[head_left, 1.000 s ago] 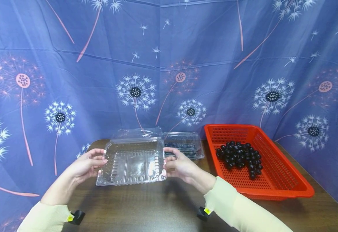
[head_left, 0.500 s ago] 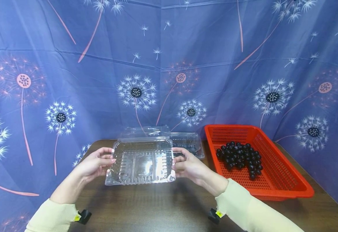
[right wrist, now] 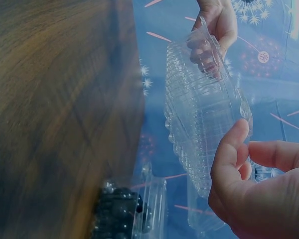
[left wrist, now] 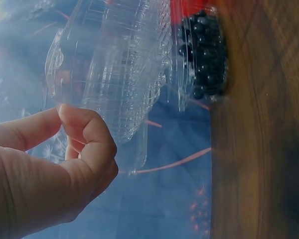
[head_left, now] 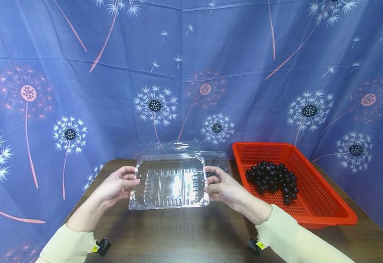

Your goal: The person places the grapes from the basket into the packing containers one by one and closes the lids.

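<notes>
Both hands hold up a clear plastic clamshell container [head_left: 171, 184] above the table, its ribbed tray tilted toward me and its lid raised behind. My left hand [head_left: 120, 184] pinches the left rim between thumb and fingers. At the opposite rim, my right hand [head_left: 224, 190] does the same. Nothing lies in the tray. In the left wrist view the container [left wrist: 124, 64] hangs well clear of the wood. A second clear container [head_left: 218, 160] stands behind, partly hidden; the left wrist view shows dark grapes [left wrist: 204, 55] inside it.
On the right of the wooden table [head_left: 168, 233] sits a red perforated plastic basket [head_left: 322, 186]. A pile of dark round grapes [head_left: 271, 179] lies in it. A blue dandelion-print cloth [head_left: 112, 102] hangs right behind the table.
Both hands have moved to the right with the clamshell container, which covers more of the container behind it. The basket and its grapes have stayed put.
</notes>
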A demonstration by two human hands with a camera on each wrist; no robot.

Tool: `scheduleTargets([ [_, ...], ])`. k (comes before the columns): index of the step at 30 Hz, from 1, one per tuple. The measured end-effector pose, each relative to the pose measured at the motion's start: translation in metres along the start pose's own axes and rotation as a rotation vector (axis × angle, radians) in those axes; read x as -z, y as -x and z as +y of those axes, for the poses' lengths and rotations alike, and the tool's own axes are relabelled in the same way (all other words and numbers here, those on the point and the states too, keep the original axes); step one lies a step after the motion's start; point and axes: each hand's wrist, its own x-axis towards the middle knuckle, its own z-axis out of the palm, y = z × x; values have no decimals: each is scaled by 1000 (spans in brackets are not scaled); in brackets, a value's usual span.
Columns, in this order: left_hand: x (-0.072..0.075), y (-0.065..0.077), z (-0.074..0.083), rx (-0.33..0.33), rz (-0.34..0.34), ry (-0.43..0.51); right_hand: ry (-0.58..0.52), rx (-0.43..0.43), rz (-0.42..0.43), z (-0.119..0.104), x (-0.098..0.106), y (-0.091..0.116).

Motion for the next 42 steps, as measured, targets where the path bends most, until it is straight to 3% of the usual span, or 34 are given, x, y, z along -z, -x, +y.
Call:
scheduleTargets([
  [18, -27, -11, -4, 5, -6, 44, 79, 18, 14, 4, 22, 21],
  [28, -42, -17, -10, 20, -13, 60, 105, 1, 69, 8, 32, 34],
  [42, -57, -25, -24, 39, -32, 103, 73, -9, 57, 22, 43, 43],
])
